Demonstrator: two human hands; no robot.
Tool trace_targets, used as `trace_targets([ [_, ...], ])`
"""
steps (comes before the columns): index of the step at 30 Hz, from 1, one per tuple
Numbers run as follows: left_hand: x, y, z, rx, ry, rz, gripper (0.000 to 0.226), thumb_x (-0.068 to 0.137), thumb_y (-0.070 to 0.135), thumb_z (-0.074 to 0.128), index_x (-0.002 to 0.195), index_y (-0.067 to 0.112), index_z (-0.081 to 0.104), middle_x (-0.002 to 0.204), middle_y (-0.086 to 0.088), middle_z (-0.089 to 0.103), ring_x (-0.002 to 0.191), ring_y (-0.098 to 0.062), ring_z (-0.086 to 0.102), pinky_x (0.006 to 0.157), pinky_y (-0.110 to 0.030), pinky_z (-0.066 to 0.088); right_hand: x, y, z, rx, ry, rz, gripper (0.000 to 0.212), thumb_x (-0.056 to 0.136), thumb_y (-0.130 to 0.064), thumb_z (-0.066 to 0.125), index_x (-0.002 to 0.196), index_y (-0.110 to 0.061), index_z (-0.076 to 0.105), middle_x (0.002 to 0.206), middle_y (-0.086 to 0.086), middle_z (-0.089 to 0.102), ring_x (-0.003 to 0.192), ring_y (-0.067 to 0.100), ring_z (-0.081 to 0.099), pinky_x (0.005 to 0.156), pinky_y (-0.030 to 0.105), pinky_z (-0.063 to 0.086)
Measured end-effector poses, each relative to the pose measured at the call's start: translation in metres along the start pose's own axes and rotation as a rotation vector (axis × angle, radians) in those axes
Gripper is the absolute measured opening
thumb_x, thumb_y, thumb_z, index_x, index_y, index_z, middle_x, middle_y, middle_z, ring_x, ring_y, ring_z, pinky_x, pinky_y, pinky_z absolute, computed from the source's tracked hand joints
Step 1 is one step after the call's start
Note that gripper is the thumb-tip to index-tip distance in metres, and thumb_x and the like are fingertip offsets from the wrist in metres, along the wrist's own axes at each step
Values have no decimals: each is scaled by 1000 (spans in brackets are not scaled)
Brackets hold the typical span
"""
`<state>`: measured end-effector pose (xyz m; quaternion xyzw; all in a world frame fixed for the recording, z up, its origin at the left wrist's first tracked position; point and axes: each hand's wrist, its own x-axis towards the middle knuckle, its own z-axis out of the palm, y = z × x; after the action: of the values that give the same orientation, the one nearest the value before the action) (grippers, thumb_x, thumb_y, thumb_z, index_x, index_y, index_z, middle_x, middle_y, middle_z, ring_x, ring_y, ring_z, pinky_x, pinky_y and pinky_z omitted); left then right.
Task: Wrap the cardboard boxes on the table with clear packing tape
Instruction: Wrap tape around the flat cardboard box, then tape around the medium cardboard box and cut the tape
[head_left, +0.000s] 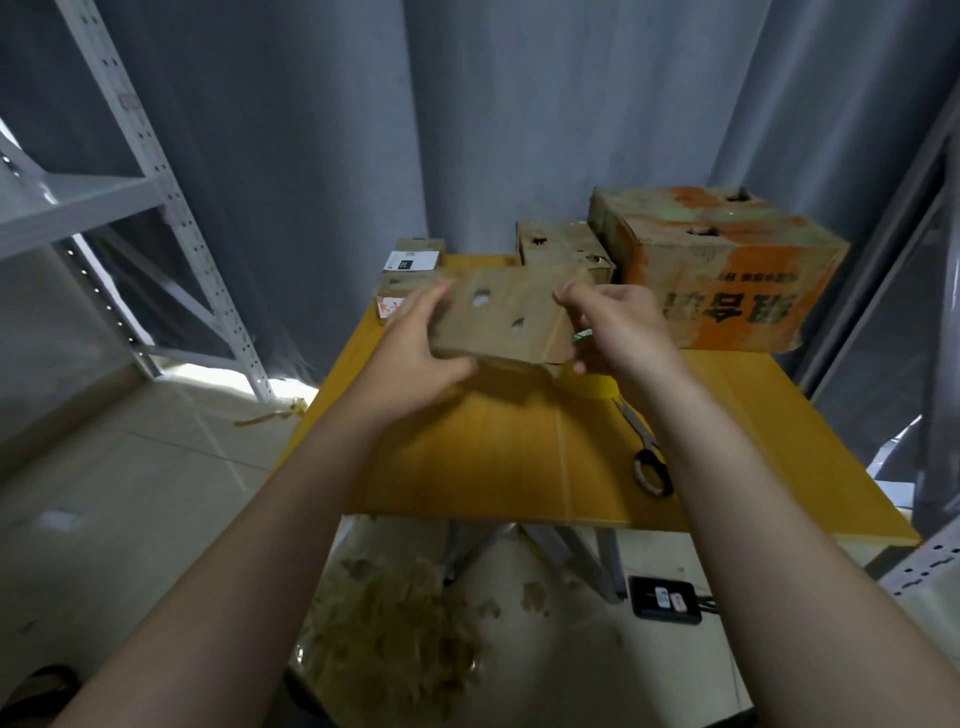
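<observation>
1. Head view shows you holding a flat, worn cardboard box (498, 317), apparently lifted just off the yellow table (493, 457), towards its far side.
2. Your left hand (415, 343) is clamped round the box's left end, and your right hand (613, 327) grips the right end.
3. Under that right end sits the tape roll (595, 387), partly hidden. Scissors (647, 452) lie nearer you, beside your right forearm.
4. Risk: the box has holes and soft edges, so a hard squeeze could crush it.
5. Risk: lowering it blind could knock the roll, or your forearm could sweep the scissors off.
</observation>
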<state>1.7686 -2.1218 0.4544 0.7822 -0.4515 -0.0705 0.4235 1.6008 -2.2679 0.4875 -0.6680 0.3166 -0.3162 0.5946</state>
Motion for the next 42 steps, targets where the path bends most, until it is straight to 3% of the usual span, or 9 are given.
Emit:
trace_targets([
  [3,4,-2,-2,-132,237,-243,83,89,26,77,158,23,32,157,-5,36,144,-26,38,119,-41,34,2,4,8,174,-30,64,22,95,-17,71,110,-3,62,81,6,70,58,24,71,59,35,64],
  [6,3,-3,-3,-572,175,-385,65,93,37,73,149,20,45,138,-7,63,119,-26,67,89,-46,60,4,8,17,301,-142,151,29,95,-9,69,120,-1,56,97,16,72,71,31,76,70,39,66],
  [13,-4,5,-5,-783,244,-411,25,98,14,70,120,18,59,110,-6,76,88,-20,78,66,-37,65,2,22,20,108,-413,313,33,91,-6,74,118,-7,55,103,21,77,94,40,76,77,50,64],
  [17,-7,6,-6,-739,282,-347,32,100,24,69,130,22,56,112,2,78,100,-26,76,86,-56,59,4,24,13,-33,-453,258,30,89,-22,79,112,-11,64,106,13,77,88,33,77,70,43,66],
  [22,1,4,-8,-782,342,-309,23,103,22,63,125,20,65,113,-2,76,102,-20,75,97,-44,59,2,24,17,-203,-546,184,34,98,-40,67,118,-13,63,103,11,79,73,26,73,59,34,62],
  [26,6,-6,-8,-715,339,-295,20,107,29,53,114,28,72,106,1,79,102,-21,75,97,-48,58,3,28,28,-156,-500,171,30,99,-37,66,114,-11,63,97,12,79,63,21,69,52,31,58],
  [30,12,-20,-13,-753,291,-293,28,110,31,48,127,24,69,104,-1,78,85,-19,77,71,-40,65,8,33,44,25,-305,173,32,101,-37,65,117,-9,65,88,10,74,58,17,62,49,30,55],
  [37,35,-37,-13,-904,216,-400,48,108,44,48,149,21,50,141,-2,63,121,-27,66,95,-55,58,32,46,74,245,-5,215,28,102,-37,64,111,-11,66,84,7,70,54,13,64,50,28,55],
  [42,45,-56,-14,-922,187,-470,50,109,49,42,149,21,52,140,-1,65,121,-30,64,96,-54,57,68,48,102,399,127,318,22,100,-34,66,106,-13,64,81,5,62,60,15,63,54,28,57],
])
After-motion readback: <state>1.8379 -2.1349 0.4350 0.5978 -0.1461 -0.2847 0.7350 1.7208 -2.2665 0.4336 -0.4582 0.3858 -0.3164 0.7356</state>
